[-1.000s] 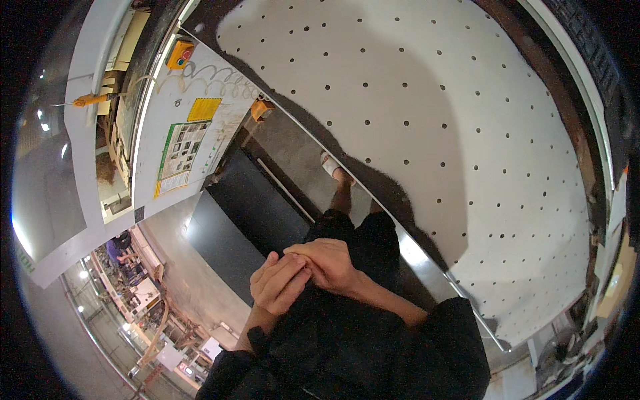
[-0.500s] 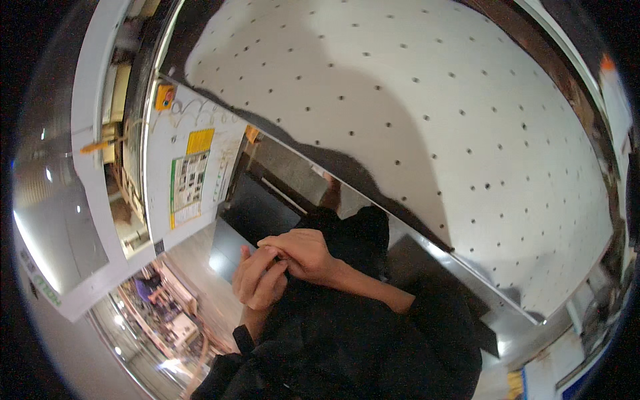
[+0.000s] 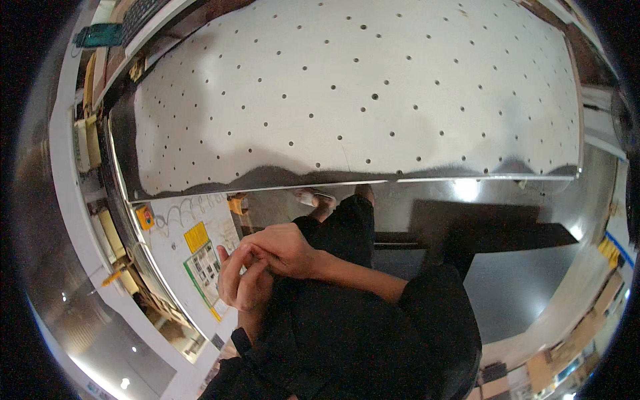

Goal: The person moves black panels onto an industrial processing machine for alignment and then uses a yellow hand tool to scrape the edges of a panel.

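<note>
My left hand [image 3: 244, 279] is closed, its curled fingers pressed against the fingers of my right hand. A dark band [image 3: 241, 341] circles the left wrist. Over it lies my right hand [image 3: 285, 251], bent at the knuckles with its fingers tucked into the left one. The two hands are clasped together in front of my dark clothing, and no object shows between them; the inner fingertips are hidden. Beyond them is a large white table top [image 3: 347, 107] dotted with small dark holes, dark along its near edge. Neither hand touches it.
At the left stands a white machine panel with a yellow box bearing a red button [image 3: 145, 217], a coiled cable [image 3: 183, 215] and a posted sheet [image 3: 205, 270]. A green object [image 3: 100, 35] sits at the far left. Dark flat panels [image 3: 493, 227] are low at the right.
My view has turned, so the table's near edge, slanted before, now runs nearly level across the picture. My hands stay clasped together.
</note>
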`<state>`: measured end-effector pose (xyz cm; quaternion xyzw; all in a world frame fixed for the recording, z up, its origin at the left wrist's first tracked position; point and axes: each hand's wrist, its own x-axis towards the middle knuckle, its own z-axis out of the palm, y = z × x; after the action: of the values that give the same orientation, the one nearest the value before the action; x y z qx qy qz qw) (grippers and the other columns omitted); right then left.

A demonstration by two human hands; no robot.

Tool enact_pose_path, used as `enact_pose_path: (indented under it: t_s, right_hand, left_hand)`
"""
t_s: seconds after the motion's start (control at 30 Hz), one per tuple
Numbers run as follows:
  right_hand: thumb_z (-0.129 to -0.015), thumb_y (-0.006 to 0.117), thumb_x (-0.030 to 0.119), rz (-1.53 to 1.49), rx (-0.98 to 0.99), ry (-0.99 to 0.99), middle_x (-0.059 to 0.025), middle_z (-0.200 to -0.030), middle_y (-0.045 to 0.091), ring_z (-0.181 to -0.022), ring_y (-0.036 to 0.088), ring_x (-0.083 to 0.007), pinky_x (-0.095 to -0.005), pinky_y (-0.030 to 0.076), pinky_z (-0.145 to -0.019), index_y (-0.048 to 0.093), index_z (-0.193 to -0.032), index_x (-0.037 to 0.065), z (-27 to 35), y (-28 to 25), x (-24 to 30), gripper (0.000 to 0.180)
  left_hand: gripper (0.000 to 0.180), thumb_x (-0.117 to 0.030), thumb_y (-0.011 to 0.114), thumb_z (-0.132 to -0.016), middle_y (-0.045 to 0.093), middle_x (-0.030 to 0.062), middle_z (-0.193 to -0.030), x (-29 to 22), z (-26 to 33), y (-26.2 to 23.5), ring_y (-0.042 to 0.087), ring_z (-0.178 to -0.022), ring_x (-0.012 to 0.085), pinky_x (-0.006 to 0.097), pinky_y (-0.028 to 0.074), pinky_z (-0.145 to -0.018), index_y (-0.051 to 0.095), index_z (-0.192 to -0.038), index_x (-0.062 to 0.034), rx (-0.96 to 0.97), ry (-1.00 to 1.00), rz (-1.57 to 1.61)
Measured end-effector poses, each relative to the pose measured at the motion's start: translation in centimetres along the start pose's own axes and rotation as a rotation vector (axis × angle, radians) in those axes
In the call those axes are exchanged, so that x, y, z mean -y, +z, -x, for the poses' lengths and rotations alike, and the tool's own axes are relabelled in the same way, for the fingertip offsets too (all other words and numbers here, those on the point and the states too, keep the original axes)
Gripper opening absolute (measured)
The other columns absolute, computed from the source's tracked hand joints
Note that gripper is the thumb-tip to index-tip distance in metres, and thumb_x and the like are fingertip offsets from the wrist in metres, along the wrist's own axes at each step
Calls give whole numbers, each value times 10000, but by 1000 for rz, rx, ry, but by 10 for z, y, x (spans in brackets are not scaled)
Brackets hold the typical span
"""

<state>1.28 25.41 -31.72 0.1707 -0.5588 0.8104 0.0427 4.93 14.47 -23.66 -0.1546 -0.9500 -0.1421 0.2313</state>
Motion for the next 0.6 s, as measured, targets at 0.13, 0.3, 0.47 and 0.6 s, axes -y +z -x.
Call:
enact_pose_path:
  t_s: [0.13,0.3,0.47,0.6]
  right_hand:
    - [-878,680,79,110,-21,-99,-105,-827,708,-677,675,-314,-392,535,-610,693,-1035,43,0,9,6,161]
    - [-884,679,92,223,-163,-191,-129,-814,706,-675,692,-317,-407,545,-590,701,-1005,36,8,44,8,135]
    - [-871,697,95,316,-105,-231,-128,-779,703,-656,695,-305,-389,558,-587,712,-971,23,6,77,16,124]
    - [-858,702,110,385,-85,-387,-116,-759,699,-646,698,-280,-377,559,-565,722,-970,40,-4,120,5,135]
  left_hand:
    - [174,23,709,-872,715,105,-1045,12,-2,-5,732,-915,278,545,537,-1005,643,-793,-117,-45,88,11]
    - [167,19,698,-887,703,90,-1025,35,8,-14,723,-905,255,548,542,-999,627,-844,-125,-162,135,158]
    - [105,-18,699,-893,703,112,-1026,69,24,-48,716,-921,267,545,531,-1013,648,-897,-110,-160,239,106]
    - [86,-33,671,-917,704,141,-1038,110,44,-58,713,-939,289,562,508,-1037,669,-868,-103,-270,169,159]
